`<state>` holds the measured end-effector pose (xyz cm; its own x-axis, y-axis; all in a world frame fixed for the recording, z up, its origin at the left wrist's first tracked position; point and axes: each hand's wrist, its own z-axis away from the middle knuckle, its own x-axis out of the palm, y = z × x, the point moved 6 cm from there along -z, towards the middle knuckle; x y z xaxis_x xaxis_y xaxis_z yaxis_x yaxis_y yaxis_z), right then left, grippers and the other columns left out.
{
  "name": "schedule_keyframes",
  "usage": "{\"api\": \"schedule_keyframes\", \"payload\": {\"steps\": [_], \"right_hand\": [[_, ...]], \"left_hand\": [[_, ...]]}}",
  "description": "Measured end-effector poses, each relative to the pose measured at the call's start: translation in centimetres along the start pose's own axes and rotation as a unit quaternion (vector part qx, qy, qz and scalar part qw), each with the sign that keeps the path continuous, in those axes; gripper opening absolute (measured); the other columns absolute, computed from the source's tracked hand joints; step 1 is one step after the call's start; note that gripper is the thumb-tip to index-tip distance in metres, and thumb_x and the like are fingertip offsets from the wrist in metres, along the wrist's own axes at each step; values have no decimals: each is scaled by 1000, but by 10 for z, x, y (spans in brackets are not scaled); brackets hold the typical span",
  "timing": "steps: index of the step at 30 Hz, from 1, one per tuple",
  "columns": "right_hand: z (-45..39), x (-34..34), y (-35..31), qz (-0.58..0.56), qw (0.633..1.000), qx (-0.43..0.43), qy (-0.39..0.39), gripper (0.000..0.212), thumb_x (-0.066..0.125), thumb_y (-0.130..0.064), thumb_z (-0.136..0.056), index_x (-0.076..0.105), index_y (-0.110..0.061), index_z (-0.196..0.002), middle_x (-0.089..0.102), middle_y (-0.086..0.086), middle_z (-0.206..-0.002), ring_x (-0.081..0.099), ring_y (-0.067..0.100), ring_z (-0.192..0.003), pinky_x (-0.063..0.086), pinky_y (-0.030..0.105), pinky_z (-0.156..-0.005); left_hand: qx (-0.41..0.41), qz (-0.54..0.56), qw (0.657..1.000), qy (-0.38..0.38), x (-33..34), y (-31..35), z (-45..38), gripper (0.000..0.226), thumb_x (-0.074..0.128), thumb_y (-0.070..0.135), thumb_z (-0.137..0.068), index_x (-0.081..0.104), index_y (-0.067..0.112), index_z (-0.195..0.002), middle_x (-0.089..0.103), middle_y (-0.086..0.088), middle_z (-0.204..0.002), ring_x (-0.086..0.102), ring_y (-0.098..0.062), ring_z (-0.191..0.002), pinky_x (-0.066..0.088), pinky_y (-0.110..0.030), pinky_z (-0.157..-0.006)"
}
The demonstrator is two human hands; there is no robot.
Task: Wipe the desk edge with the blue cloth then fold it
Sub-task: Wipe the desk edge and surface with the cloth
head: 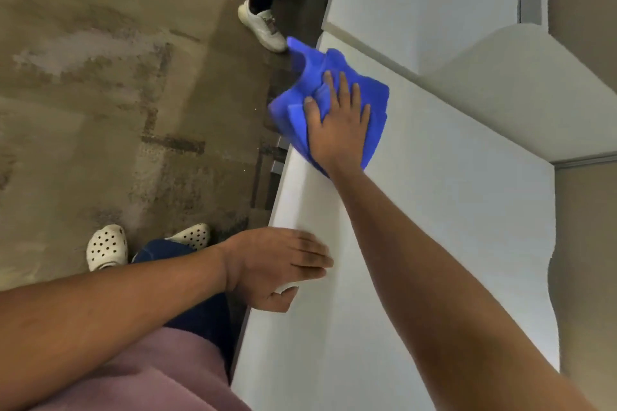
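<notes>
Right grip: right hand (337, 125) lies flat, fingers spread, palm pressing the blue cloth (329, 100) onto the bench (434, 210); nothing pinched.
Cloth position: crumpled at the bench's left edge, part hanging past it over the floor (100, 77).
Cloth axis: long side runs roughly along the edge, away from the person.
Left grip: left hand (280, 265) open, fingers straight, resting on the near edge (thumb below the rim).
Arm pose: right arm fully extended.
Open room: bare bench surface right of the cloth; another person's shoe (262, 27) near the far edge.
</notes>
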<state>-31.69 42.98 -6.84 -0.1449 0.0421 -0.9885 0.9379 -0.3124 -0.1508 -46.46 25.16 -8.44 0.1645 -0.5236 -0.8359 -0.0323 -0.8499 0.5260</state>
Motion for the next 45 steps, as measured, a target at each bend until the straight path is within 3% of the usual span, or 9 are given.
{"api": "schedule_keyframes", "payload": {"steps": [3, 9, 13, 21, 25, 28, 30, 37, 45], "right_hand": [[29, -3, 21, -46, 983, -170, -57, 59, 47, -49, -108, 35, -32, -163, 32, -8, -173, 21, 23, -163, 13, 51, -132], [20, -5, 54, -33, 982, 187, 20, 66, 35, -57, -107, 25, -31, -167, 23, -4, -176, 16, 28, -164, 9, 55, -131], [45, -1, 29, -3, 985, 171, -2, 69, 31, -60, -107, 16, -32, -168, 17, -1, -177, 11, 31, -164, 7, 57, -132], [98, -4, 6, -117, 985, 116, -48, 67, 37, -60, -107, 22, -34, -167, 13, -5, -178, 4, 25, -165, 2, 54, -133], [124, -43, 19, -311, 928, 164, 124, 42, 52, -40, -105, 56, -25, -144, 47, -5, -159, 43, 12, -149, 40, 26, -119], [152, -56, 21, -274, 941, 146, 134, 15, 59, -25, -97, 71, -23, -105, 69, -7, -110, 64, 12, -106, 54, 31, -85], [168, -54, 27, -243, 956, 135, 91, 12, 63, -20, -95, 74, -19, -100, 71, -6, -103, 63, 15, -99, 51, 28, -85], [201, -49, 47, -164, 979, 115, -40, 32, 76, -24, -91, 73, -19, -123, 67, -3, -122, 58, 20, -117, 43, 22, -93], [207, -50, 48, -149, 981, 111, -62, 47, 75, -29, -86, 69, -21, -133, 62, -6, -133, 54, 18, -129, 54, 31, -94]], "left_hand": [[-5, 15, 1000, 8, 0, 0, 2, 57, 52, 32, -92, 67, 7, -141, 58, -9, -155, 49, -23, -147, 37, -43, -124], [-8, 25, 1000, -15, 1, -1, 3, 59, 49, 34, -92, 66, 6, -141, 59, -11, -154, 50, -25, -147, 36, -44, -124], [0, 0, 1000, -20, -1, 2, 1, 56, 47, 35, -97, 65, 10, -144, 56, -8, -157, 46, -22, -150, 27, -41, -129], [-132, 52, 958, 248, -49, -4, 59, 11, 71, 11, -86, 79, 14, -93, 68, -2, -93, 58, -25, -85, 49, -42, -75], [-296, 72, 898, 318, -79, -40, 78, 20, 69, 19, -89, 74, 14, -108, 57, -3, -104, 53, -23, -98, 48, -35, -86], [-306, 57, 904, 292, -96, -60, 63, 25, 69, 24, -91, 73, 14, -114, 57, -4, -111, 56, -25, -105, 47, -33, -95], [-249, 14, 936, 247, -103, -63, 42, 24, 73, 15, -90, 74, 11, -114, 62, -7, -112, 60, -28, -102, 51, -39, -95], [-375, 83, 911, 153, -115, -97, 14, 44, 73, 32, -95, 62, 19, -136, 60, -1, -120, 67, -24, -103, 57, -47, -93], [-471, 197, 850, 125, -111, -112, 3, 30, 87, 23, -84, 63, 31, -101, 68, 10, -81, 67, -8, -77, 52, -25, -68]]}}
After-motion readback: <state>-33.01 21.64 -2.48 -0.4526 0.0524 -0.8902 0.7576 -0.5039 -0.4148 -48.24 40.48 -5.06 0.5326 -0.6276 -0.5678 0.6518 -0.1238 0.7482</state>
